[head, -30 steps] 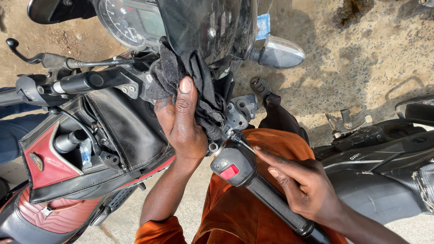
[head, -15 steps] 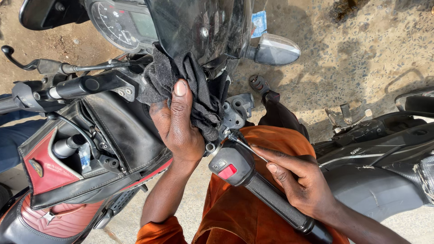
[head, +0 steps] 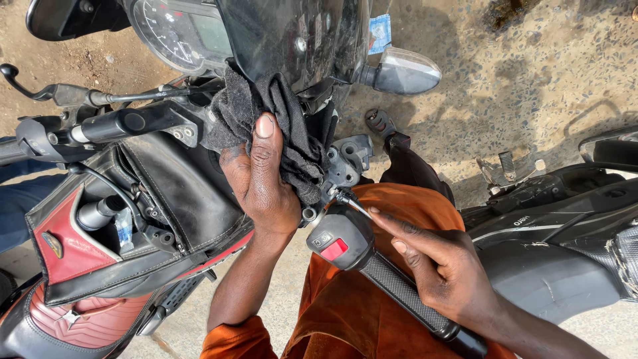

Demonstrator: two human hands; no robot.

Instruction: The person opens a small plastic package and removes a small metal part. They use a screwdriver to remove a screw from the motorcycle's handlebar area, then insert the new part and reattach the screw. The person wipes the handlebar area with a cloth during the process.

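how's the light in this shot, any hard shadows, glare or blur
Head view: strong sun, hard shadows on the gravel ground; bright glare on the chrome turn signal; left hand, black rag and right hand sharp, no motion blur; slight wide-angle bending towards the edges.
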